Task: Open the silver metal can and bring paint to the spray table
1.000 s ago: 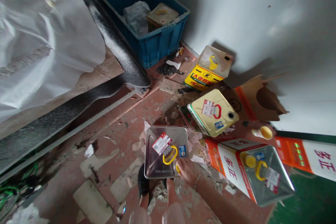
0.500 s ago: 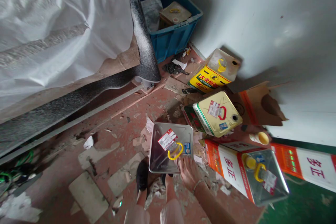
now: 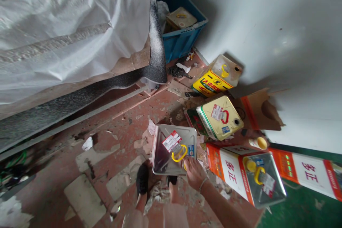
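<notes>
Resting low centre of frame, right hand (image 3: 194, 171), fingers curled on the cap corner of a square metal can (image 3: 174, 149) upright on the floor (image 3: 117, 139). Probably heavy, rigid, slick; yellow handle (image 3: 179, 153) best grip. Left hand unseen.

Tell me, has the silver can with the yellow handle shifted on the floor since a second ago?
No. The silver can keeps its gap to the cream can; only the camera moved. The right hand stays at its corner.

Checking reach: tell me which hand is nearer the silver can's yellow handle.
Right. The right hand rests on the silver can at its near corner, just below the yellow handle. The left hand is out of view.
</notes>
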`<state>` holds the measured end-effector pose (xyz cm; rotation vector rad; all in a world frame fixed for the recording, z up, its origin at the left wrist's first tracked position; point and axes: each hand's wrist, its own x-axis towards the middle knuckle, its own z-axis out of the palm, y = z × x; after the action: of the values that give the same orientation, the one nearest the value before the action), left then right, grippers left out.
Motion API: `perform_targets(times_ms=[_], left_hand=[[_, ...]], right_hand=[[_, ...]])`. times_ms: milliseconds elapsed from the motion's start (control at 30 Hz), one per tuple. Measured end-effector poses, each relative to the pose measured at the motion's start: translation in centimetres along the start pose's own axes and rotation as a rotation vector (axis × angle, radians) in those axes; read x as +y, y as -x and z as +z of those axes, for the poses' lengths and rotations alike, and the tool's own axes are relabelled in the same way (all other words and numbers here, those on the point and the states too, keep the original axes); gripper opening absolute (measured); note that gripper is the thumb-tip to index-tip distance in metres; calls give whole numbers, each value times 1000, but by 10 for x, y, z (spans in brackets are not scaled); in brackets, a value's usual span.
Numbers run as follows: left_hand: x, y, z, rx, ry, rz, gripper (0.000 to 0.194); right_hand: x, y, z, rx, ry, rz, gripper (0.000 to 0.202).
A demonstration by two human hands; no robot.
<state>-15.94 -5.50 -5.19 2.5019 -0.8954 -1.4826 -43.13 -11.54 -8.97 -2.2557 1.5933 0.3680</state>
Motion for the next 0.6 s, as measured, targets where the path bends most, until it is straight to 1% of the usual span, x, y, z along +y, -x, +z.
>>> perform_targets(times_ms=[67,133,200,233,267,333,433,500,600], left_hand=[[19,-33,7,4,40,7,33],[34,-61,13,-1,75,12,31],[44,-80,17,-1,111,11,25],[47,-87,18,1,127,10,21],[48,-90,20,4,141,9,17],[49,-92,21,12,162,11,15],[48,-86,21,25,175,24,26],[48,-81,20,35,169,29,31],[54,-78,21,58,146,18,30]], right_hand=[[2,0,0,9,-23,-16,47],[4,0,0,17,-47,-25,42],[6,-1,1,19,-66,-34,35],[7,-1,2,25,-73,-34,32],[8,-2,3,36,-76,-28,30],[9,-2,5,66,-71,-5,25],[9,-3,7,81,-32,24,20],[8,-4,8,65,-12,17,24],[2,-3,8,49,48,-3,36]])
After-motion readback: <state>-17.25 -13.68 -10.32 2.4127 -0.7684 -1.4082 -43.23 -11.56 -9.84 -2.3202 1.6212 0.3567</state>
